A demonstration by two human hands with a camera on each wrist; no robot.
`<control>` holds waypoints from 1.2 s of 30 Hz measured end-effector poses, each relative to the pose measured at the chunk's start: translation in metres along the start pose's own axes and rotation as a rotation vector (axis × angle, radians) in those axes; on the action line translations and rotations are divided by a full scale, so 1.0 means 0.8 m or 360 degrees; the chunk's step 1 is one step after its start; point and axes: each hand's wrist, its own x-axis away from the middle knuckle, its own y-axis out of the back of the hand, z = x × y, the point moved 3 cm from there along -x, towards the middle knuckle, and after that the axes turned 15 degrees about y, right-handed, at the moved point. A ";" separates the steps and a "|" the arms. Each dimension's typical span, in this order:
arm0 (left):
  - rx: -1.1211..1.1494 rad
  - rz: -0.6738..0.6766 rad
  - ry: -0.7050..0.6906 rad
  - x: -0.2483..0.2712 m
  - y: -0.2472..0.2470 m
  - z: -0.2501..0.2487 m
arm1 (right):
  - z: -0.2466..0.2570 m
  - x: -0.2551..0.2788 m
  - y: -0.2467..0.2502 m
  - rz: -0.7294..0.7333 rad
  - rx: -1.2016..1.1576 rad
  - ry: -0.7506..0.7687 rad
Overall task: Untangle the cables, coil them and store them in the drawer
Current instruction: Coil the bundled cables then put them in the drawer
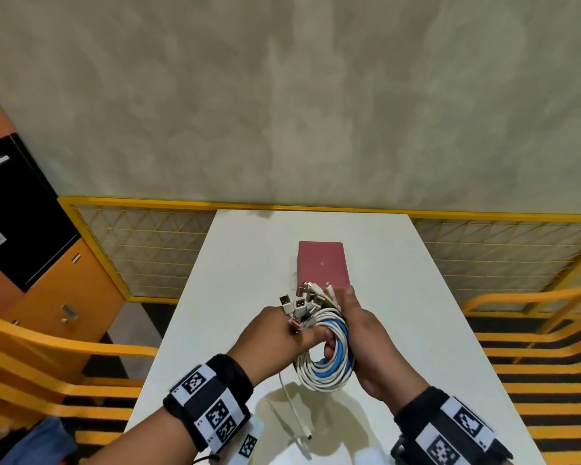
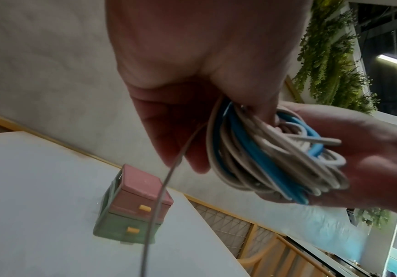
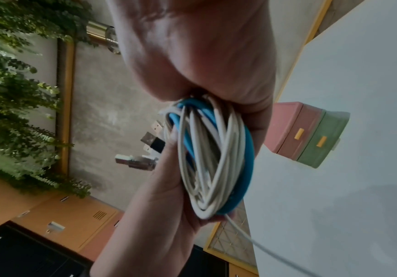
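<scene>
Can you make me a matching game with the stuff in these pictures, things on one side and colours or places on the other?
Things:
1. top drawer
2. bottom drawer
3. cable coil
4. loose cable end

Colours or places:
A. hanging down, just over the table
B. pink
C. white and blue, held in both hands
D. green

Pairs: 1-B, 2-D, 3-C, 4-A

Head view: high, facing down over both hands; left and right wrist views: close under each palm, facing fingerward; all share cable coil (image 1: pixel 326 357) and drawer box (image 2: pixel 133 206) beyond the fingertips.
</scene>
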 end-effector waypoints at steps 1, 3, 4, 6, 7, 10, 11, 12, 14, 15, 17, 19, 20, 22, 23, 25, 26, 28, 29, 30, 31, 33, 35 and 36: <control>-0.0022 -0.0017 0.0046 -0.003 -0.002 0.007 | -0.003 -0.001 0.000 0.0065 -0.0029 0.0001; -0.0058 0.0002 0.0081 -0.004 -0.004 0.014 | -0.010 -0.001 0.003 0.0231 -0.0019 0.0006; -0.0026 0.0037 0.0095 -0.004 -0.006 0.017 | -0.015 -0.001 0.005 0.0292 -0.0005 -0.0006; 0.0244 0.0175 0.0234 -0.002 -0.012 0.019 | -0.025 -0.001 0.009 0.0339 -0.0070 -0.0055; 0.0357 0.0222 0.0328 -0.002 -0.014 0.020 | -0.029 -0.001 0.010 0.0338 -0.0128 -0.0069; 0.0464 0.0256 0.0469 -0.003 -0.017 0.019 | -0.036 -0.004 0.011 0.0326 -0.0245 -0.0075; 0.0464 0.0273 0.0482 -0.003 -0.018 0.019 | -0.039 -0.004 0.010 0.0325 -0.0273 -0.0076; 0.0474 0.0304 0.0491 -0.002 -0.018 0.017 | -0.043 -0.004 0.011 0.0322 -0.0295 -0.0080; 0.0542 0.0342 0.0477 0.000 -0.019 0.018 | -0.046 -0.003 0.009 0.0314 -0.0306 -0.0090; 0.0571 0.0328 0.0457 -0.001 -0.021 0.020 | -0.047 -0.003 0.008 0.0294 -0.0300 -0.0086; 0.0635 0.0269 0.0398 -0.002 -0.023 0.026 | -0.046 -0.002 0.005 0.0270 -0.0284 -0.0057; 0.0871 0.0301 0.0347 0.000 -0.031 0.028 | -0.042 -0.002 0.002 0.0264 -0.0265 -0.0001; 0.1054 0.0341 0.0355 0.002 -0.036 0.029 | -0.040 -0.001 0.001 0.0264 -0.0256 0.0011; 0.1402 0.0435 0.0404 0.007 -0.044 0.027 | -0.036 -0.002 -0.003 0.0277 -0.0229 0.0005; 0.1526 0.0466 0.0427 0.009 -0.047 0.026 | -0.033 -0.002 -0.004 0.0280 -0.0203 0.0002; 0.1669 0.0471 0.0428 0.008 -0.051 0.029 | -0.027 -0.006 -0.006 0.0283 -0.0110 0.0005; 0.1693 0.0460 0.0418 0.007 -0.051 0.030 | -0.026 -0.009 -0.006 0.0288 -0.0038 0.0006; 0.1691 0.0440 0.0389 0.005 -0.050 0.028 | -0.024 -0.012 -0.005 0.0310 0.0109 -0.0018; 0.1684 0.0426 0.0367 0.004 -0.049 0.027 | -0.023 -0.013 -0.006 0.0328 0.0150 -0.0040; 0.1682 0.0412 0.0349 0.002 -0.048 0.027 | -0.020 -0.015 -0.006 0.0335 0.0171 -0.0037; 0.1691 0.0393 0.0347 0.000 -0.046 0.026 | -0.016 -0.016 -0.008 0.0314 0.0166 -0.0032; 0.1741 0.0360 0.0348 -0.004 -0.043 0.027 | -0.008 -0.021 -0.010 0.0254 0.0124 0.0002; 0.1806 0.0357 0.0341 -0.007 -0.042 0.027 | -0.006 -0.026 -0.011 0.0218 0.0091 -0.0012; 0.1841 0.0388 0.0334 -0.007 -0.042 0.027 | -0.006 -0.028 -0.012 0.0231 0.0081 -0.0018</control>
